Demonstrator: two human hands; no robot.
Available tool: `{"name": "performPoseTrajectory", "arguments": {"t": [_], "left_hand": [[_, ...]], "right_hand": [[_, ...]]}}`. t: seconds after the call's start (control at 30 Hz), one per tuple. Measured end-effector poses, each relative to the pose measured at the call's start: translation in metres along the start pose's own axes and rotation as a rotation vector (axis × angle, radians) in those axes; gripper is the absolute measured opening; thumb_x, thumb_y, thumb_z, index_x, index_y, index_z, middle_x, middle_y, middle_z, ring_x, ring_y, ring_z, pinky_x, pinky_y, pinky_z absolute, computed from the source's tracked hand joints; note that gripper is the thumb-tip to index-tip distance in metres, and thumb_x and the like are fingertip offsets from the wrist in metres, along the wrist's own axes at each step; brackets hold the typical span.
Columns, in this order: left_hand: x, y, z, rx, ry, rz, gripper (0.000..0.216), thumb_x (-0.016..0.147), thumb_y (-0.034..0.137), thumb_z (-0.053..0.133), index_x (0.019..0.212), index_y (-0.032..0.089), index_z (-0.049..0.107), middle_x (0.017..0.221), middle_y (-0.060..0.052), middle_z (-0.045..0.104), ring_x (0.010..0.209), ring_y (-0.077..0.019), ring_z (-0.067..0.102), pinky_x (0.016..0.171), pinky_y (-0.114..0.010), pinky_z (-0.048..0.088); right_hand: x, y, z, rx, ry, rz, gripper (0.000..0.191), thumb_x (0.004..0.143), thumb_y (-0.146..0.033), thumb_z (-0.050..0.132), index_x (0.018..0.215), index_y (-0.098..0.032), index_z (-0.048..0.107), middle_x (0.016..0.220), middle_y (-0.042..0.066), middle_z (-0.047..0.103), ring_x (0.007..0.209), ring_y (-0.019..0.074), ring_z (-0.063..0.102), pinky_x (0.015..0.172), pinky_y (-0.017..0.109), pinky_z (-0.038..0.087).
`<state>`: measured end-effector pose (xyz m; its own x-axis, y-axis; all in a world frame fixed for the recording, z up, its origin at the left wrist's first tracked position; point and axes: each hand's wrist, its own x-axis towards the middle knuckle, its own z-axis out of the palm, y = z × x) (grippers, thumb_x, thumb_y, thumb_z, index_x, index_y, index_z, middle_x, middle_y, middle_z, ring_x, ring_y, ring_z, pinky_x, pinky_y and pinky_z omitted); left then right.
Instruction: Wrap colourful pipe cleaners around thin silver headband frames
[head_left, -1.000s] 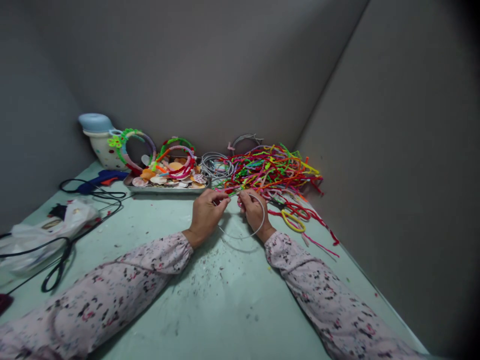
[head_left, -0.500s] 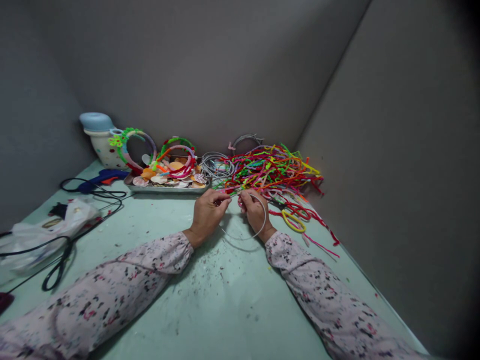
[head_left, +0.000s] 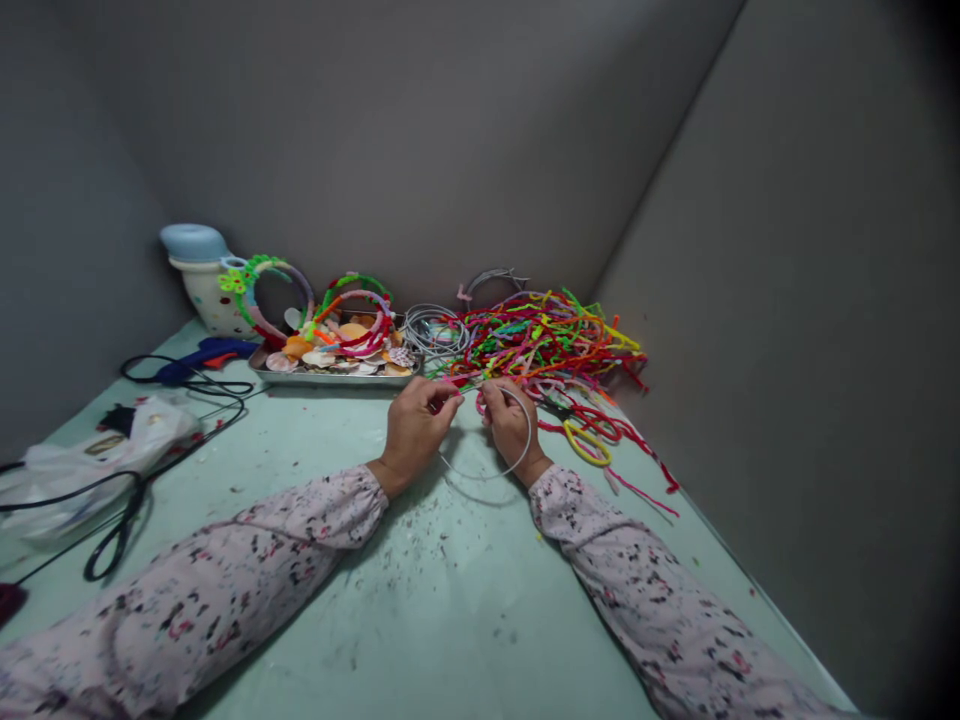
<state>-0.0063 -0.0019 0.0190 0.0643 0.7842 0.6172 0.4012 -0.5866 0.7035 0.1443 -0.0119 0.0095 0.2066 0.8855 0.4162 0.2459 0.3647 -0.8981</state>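
Note:
A thin pale wire hoop (head_left: 484,478) hangs in a loose circle below my fingers. My right hand (head_left: 514,432) is closed in a pinch on its upper part, with a bit of pink pipe cleaner (head_left: 481,403) showing by the fingers. Close by on the left, my left hand (head_left: 414,428) pinches thumb to forefinger, and a bright pink strand, apparently pipe cleaner, shows at its fingertips. The fingers partly hide how strand and wire meet. Just beyond both hands lies a tangled heap of coloured pipe cleaners (head_left: 551,335).
Behind the left hand, a metal tray (head_left: 337,380) holds shells and decorated hoops. Coiled wire (head_left: 435,335) lies beside it. Yellow-handled scissors (head_left: 587,443) rest at right. At left are a white bottle (head_left: 214,295), a blue glue gun (head_left: 199,358), black cords and a plastic bag (head_left: 112,465).
Pink shows more clearly at my left fingertips now. Both hands stay in nearly the same place, and the hoop has shifted only slightly.

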Motion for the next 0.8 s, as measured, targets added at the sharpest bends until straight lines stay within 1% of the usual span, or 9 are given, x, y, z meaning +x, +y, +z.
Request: {"name": "performPoseTrajectory", "arguments": {"t": [0.23, 0.53, 0.8], "left_hand": [[-0.0013, -0.0015, 0.0004, -0.027, -0.005, 0.023, 0.011, 0.082, 0.024, 0.063, 0.086, 0.019, 0.071, 0.083, -0.003, 0.065, 0.076, -0.0135, 0.06, 0.072, -0.026, 0.049], [-0.0022, 0.0005, 0.0, -0.007, -0.021, 0.028, 0.01, 0.083, 0.022, 0.06, 0.085, 0.019, 0.069, 0.084, -0.004, 0.064, 0.08, -0.0149, 0.06, 0.074, -0.027, 0.049], [-0.0022, 0.0033, -0.0015, 0.006, -0.055, 0.017, 0.01, 0.085, 0.022, 0.056, 0.082, 0.018, 0.065, 0.082, -0.003, 0.06, 0.078, -0.015, 0.058, 0.072, -0.027, 0.046]], "right_hand": [[0.0003, 0.001, -0.0004, 0.018, -0.004, -0.024, 0.029, 0.087, -0.046, 0.051, 0.08, -0.02, 0.06, 0.066, -0.001, 0.055, 0.049, 0.0114, 0.047, 0.047, 0.025, 0.04], [-0.0014, -0.0032, -0.0018, -0.03, -0.014, -0.054, 0.028, 0.088, -0.045, 0.05, 0.08, -0.021, 0.06, 0.066, 0.0, 0.056, 0.051, 0.0126, 0.049, 0.05, 0.026, 0.041], [-0.0032, -0.0059, -0.0028, -0.059, -0.018, -0.109, 0.025, 0.089, -0.041, 0.049, 0.079, -0.022, 0.061, 0.067, 0.0, 0.055, 0.055, 0.014, 0.049, 0.056, 0.027, 0.041]]}}
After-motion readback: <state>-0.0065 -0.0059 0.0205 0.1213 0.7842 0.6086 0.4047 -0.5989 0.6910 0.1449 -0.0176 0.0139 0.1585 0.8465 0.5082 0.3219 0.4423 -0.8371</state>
